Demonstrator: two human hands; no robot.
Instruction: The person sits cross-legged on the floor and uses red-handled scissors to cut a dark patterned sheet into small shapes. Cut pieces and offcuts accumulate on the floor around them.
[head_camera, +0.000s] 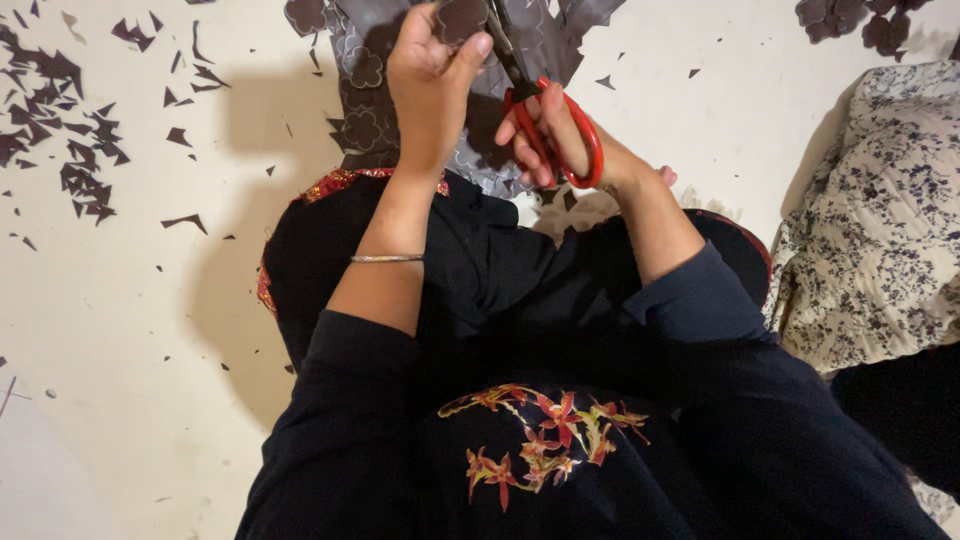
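left hand (432, 62): raised over lap, thumb and fingers pinching a small dark cutout (461, 17) at top edge of frame
right hand (556, 133): fingers through red handles of scissors (545, 122), curled tight round the loops; blades point up toward cutout, mostly hidden, cannot tell if blades are parted
fabric (365, 75): grey-brown sheet with stitched flower outlines, hanging from under hands down onto lap
bangle (387, 258): thin metal, on left forearm
clothing (540, 440): dark sleeves and lap, red-yellow flower embroidery near bottom
scraps (75, 120): dark offcuts scattered on pale floor (120, 330), upper left, well apart from hands
flower pile (860, 20): cut flower shapes, top right corner
print cloth (880, 230): floral white, right edge
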